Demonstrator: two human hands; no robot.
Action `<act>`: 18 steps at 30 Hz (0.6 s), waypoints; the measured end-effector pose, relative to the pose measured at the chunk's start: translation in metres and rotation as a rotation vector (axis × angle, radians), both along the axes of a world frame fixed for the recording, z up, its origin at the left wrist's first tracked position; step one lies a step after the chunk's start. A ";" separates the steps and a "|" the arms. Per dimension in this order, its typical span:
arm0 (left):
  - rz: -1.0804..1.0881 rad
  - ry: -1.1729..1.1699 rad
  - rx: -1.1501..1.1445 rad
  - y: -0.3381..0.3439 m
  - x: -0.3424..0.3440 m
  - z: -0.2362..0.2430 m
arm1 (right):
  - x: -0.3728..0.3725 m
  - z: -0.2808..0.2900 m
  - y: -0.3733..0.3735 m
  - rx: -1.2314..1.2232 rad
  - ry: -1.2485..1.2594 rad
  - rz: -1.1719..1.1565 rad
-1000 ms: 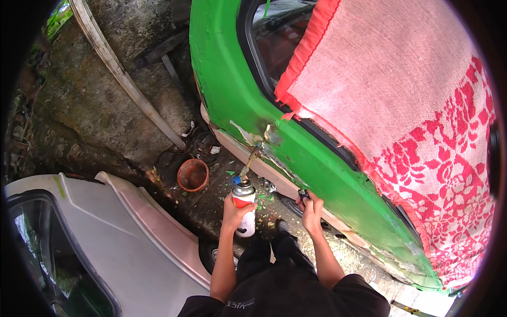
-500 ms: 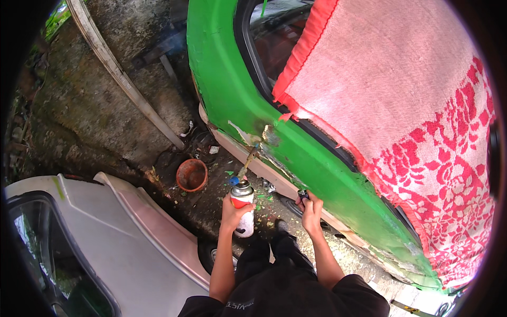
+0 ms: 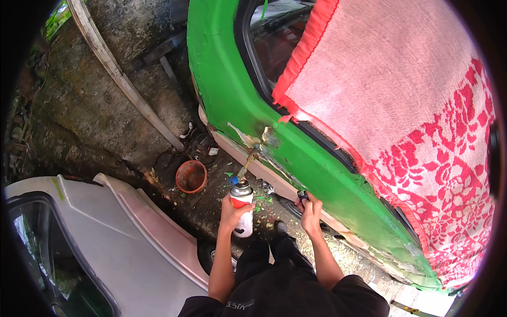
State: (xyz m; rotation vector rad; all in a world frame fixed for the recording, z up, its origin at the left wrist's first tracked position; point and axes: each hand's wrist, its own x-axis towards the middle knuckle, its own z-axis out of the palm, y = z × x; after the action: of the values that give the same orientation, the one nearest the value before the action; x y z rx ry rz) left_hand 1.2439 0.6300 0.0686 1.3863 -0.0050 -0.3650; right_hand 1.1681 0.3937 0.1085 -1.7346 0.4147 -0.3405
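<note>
My left hand is wrapped round a white and red gas canister. A brass-coloured torch head with a blue knob is fitted on top, its nozzle slanting up toward the green car body panel. Close to the nozzle tip, the paint is peeled and a scorched, pale patch shows; I cannot make out a flame for certain. Closed in my right hand is a small dark lighter with a metal top, held upright beside the panel's lower edge, apart from the torch.
A pink and red patterned towel drapes over the green car. At left stands a silver-grey car. A terracotta pot sits on the ground among green paint chips. A long pale strip leans at the far left.
Both hands keep nearly the same place and grip. A faint bluish tint at the nozzle tip has faded. The lighter has tilted slightly.
</note>
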 end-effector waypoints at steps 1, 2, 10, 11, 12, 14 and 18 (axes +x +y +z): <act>0.017 0.018 -0.011 0.001 0.000 -0.002 | 0.000 0.000 -0.001 -0.008 0.010 0.012; 0.034 0.037 -0.021 0.002 0.000 -0.005 | 0.000 0.001 -0.002 -0.016 0.019 0.025; 0.045 0.059 -0.038 0.005 0.002 -0.013 | 0.000 0.000 0.000 -0.013 0.021 0.008; 0.062 0.071 -0.052 0.005 0.002 -0.014 | 0.001 -0.004 0.000 -0.010 0.022 0.003; 0.059 0.054 -0.043 0.004 0.001 -0.012 | 0.001 -0.006 0.000 -0.006 0.024 -0.002; 0.053 0.022 -0.025 0.000 -0.001 -0.009 | 0.001 -0.004 0.001 0.005 0.023 0.006; 0.071 0.043 -0.021 -0.001 -0.003 -0.011 | 0.002 -0.003 0.001 -0.020 0.020 0.020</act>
State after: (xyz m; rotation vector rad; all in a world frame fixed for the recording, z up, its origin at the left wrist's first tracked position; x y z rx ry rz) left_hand 1.2409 0.6289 0.0572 1.3541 0.0754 -0.3340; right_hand 1.1699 0.3947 0.1060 -1.7618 0.4096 -0.3139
